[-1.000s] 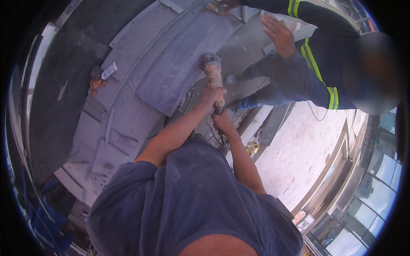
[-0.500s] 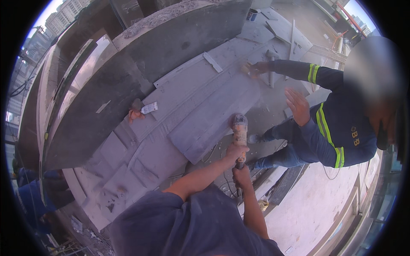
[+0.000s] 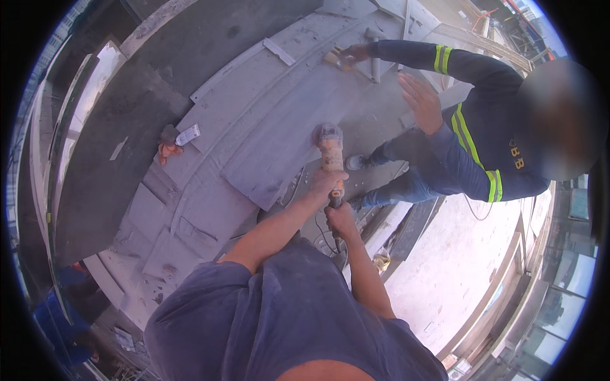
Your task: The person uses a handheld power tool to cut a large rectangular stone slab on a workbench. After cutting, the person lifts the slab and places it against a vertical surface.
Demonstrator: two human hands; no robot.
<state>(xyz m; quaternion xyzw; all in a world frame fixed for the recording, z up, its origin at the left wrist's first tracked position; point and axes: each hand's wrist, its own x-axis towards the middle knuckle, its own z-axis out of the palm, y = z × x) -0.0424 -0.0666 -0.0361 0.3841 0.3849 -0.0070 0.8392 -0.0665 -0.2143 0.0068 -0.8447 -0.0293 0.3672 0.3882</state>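
Note:
A dusty angle grinder [image 3: 331, 152] runs between my two hands, its round head at the edge of a grey slab [image 3: 267, 162]. My left hand [image 3: 326, 185] is wrapped round the middle of its body. Closer to me, my right hand [image 3: 343, 220] grips the rear handle, from which a cord trails down. Fine dust hangs over the slab. Across from me a co-worker in a dark jacket with yellow reflective bands holds a wide brush [image 3: 335, 58] near the slab's far end. The co-worker's other hand [image 3: 422, 101] is raised, fingers spread.
A curved dark wall [image 3: 171, 82] rises at the left. Beside it lie an orange glove [image 3: 168, 151] and a white-labelled container [image 3: 188, 134]. A T-shaped pipe [image 3: 375, 57] is near the brush. Loose cable lies below the grinder. Another person in blue [image 3: 63, 311] is at lower left.
My view has shifted, so the scene sits further left and higher. The grinder stays in both hands at the slab's edge. The co-worker's raised hand is still up.

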